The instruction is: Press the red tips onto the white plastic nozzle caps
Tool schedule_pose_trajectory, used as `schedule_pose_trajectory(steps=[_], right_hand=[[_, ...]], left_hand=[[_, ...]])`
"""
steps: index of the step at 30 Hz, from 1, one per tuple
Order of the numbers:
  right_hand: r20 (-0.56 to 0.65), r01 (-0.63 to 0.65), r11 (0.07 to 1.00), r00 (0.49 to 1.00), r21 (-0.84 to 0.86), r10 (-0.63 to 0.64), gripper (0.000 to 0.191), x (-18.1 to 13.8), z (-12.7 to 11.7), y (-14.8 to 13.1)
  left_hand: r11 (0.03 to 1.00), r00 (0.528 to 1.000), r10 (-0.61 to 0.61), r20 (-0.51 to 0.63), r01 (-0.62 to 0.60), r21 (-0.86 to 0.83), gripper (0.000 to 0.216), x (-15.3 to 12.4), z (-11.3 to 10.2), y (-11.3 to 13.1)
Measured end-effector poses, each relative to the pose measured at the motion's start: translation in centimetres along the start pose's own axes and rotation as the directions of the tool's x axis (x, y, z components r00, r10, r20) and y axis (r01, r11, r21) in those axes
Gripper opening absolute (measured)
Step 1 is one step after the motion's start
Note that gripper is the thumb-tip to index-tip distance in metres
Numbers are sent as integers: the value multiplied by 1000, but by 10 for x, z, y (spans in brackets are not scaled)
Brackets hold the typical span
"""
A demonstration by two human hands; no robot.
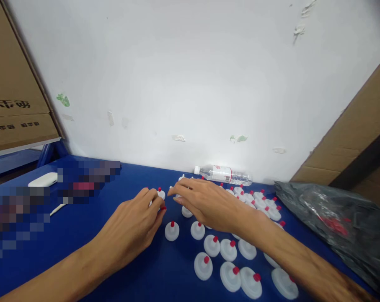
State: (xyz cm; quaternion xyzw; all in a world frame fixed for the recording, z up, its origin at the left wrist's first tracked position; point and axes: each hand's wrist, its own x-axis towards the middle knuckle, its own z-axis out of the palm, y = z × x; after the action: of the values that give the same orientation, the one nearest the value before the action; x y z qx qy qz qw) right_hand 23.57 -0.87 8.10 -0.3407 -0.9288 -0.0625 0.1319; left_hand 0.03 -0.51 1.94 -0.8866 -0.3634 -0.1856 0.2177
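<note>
My left hand (138,220) is low over the blue table, its fingers curled and closed at a small red tip (163,208). That tip appears to belong to a round white plastic cap mostly hidden by the fingers. Just beyond them stands another red-tipped white cap (161,193). My right hand (199,199) hovers palm down over the white caps, fingers stretched forward and thumb apart. A white piece with no red on its nozzle (182,178) shows behind its fingers. One red-tipped cap (172,231) stands alone between and below the hands.
Several red-tipped white caps (228,250) spread across the right side of the blue table (139,277). A clear bottle (223,173) lies along the wall. A dark plastic bag (343,226) with red pieces lies at right. Left are a white case (43,179) and a blurred patch.
</note>
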Motion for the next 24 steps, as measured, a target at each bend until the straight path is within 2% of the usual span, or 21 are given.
schedule_pose_trajectory(steps=[3, 6, 14, 18, 20, 22, 24], right_hand=[[-20, -30, 995, 999, 98, 32, 40, -1, -4, 0], [-23, -52, 989, 998, 142, 56, 47, -2, -4, 0], [-23, -20, 995, 999, 99, 22, 40, 0, 4, -1], [-27, 4, 991, 1000, 134, -1, 36, -2, 3, -1], [-28, -6, 989, 1000, 147, 10, 44, -2, 1, -2], [-44, -9, 985, 999, 173, 17, 59, -3, -1, -3], [-61, 7, 980, 998, 200, 6, 66, -3, -3, -5]], left_hand=[[995, 994, -97, -59, 95, -26, 25, 0, -3, -2], [989, 986, -128, -105, 119, -86, 27, -2, -3, -3], [989, 980, -71, -188, 44, -143, 29, 2, -11, 0], [975, 966, -40, -256, -18, -221, 22, 3, -14, -3], [964, 957, -33, -288, -45, -261, 19, 3, -15, -5], [966, 959, -46, -280, -29, -258, 19, 2, -14, -6], [963, 975, -104, -196, 49, -265, 24, 1, -13, -6]])
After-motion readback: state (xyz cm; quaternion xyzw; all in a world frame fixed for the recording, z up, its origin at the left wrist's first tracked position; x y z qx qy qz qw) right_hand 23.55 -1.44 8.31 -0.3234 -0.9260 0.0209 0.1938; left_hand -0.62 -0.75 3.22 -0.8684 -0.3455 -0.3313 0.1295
